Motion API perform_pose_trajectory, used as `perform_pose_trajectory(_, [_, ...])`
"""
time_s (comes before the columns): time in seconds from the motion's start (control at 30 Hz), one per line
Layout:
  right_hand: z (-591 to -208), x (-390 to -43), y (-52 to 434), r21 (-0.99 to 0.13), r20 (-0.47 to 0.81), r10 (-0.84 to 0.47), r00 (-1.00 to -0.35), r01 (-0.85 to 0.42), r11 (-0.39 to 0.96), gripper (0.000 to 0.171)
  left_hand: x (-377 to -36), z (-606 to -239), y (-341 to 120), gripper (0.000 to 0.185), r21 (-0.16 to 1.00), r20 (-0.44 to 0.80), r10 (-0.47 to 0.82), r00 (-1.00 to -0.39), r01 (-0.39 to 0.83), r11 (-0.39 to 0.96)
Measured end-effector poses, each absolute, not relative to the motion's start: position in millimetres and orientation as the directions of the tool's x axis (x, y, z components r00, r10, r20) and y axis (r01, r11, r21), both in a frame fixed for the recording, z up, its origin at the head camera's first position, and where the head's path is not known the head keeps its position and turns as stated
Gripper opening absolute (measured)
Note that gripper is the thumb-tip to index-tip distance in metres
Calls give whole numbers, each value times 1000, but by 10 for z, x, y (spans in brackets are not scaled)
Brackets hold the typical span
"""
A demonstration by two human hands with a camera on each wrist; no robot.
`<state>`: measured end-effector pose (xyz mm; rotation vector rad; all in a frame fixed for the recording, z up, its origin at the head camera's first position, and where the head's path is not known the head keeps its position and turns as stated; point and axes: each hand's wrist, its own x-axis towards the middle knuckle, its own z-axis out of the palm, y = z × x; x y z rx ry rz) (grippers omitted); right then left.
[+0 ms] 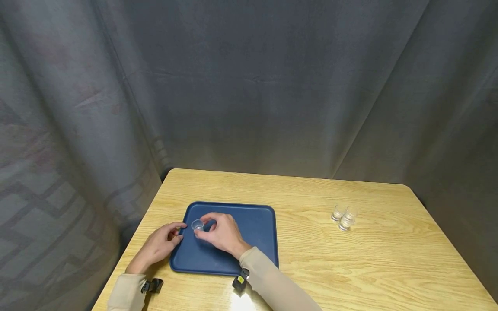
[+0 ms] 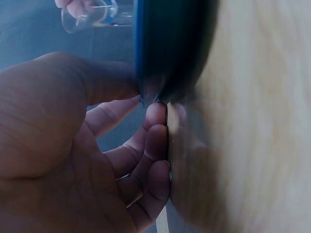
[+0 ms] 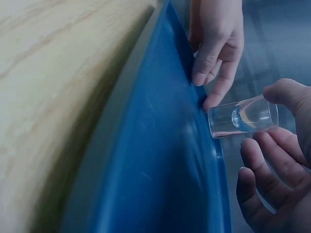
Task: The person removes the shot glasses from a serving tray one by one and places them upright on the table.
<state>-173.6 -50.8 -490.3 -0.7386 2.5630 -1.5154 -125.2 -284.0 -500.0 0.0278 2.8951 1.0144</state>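
My right hand [image 1: 223,233] pinches a small clear shot glass [image 1: 197,224] between thumb and fingers, over the left part of a blue tray [image 1: 249,224]. In the right wrist view the shot glass [image 3: 238,119] has its wide rim towards the palm and its thick base towards the tray. Whether the base touches the tray cannot be made out. At the tray's left edge, my left hand [image 1: 160,244] grips the rim with thumb and index finger. In the left wrist view its other fingers [image 2: 156,141] curl down against the wooden table beside the tray.
A cluster of similar clear shot glasses [image 1: 345,223] stands on the right half of the wooden table [image 1: 311,268]. Grey curtains [image 1: 264,86] hang behind the table and along its sides.
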Motion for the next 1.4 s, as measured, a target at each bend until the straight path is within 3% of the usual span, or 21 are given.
perform_pose_trajectory(0.57, [-4832,-1736,7,-875,177,-346,-921,-309,374,33,-1240,-5010,-2837,32,630,-55,51,-997,5,776])
perform_pose_trajectory(1.4, [-4941,-1709,1123,-947,155,-44,-987,-161,278,29,-1246,-4999,-2845,31,634,-52,52,-997,7,774])
